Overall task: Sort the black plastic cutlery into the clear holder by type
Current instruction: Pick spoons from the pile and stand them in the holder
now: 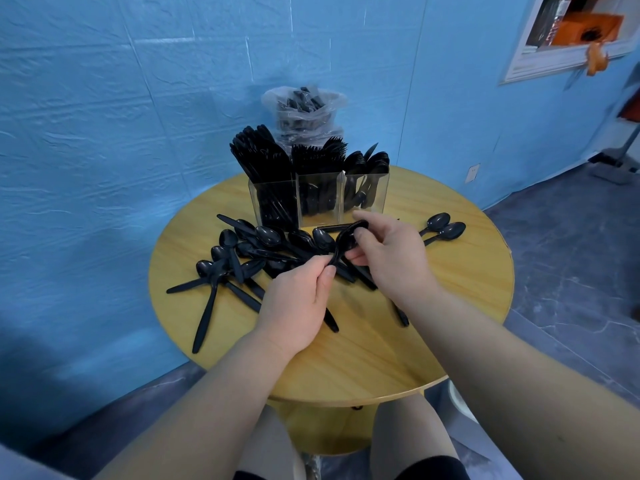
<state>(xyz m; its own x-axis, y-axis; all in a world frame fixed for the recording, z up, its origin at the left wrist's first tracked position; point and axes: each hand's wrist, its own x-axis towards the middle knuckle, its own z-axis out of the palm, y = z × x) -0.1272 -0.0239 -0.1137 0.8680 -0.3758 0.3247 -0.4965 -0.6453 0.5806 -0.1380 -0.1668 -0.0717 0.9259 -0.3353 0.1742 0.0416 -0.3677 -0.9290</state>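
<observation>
While both hands (346, 268) pinch one glossy black spoon (348, 237), loose spoons (242, 258) heaped, clear holder (318, 199) packed

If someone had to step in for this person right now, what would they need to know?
Left hand: pinches the handle end of a black spoon.
Right hand: its grip is on the same spoon near the bowl.
Clear holder stands at the back of the round table: knives left, forks middle, spoons right, all well filled.
Left to do: the loose pile of spoons at the left, plus two spoons lying at the right.
A bag of cutlery sits behind the holder.
</observation>
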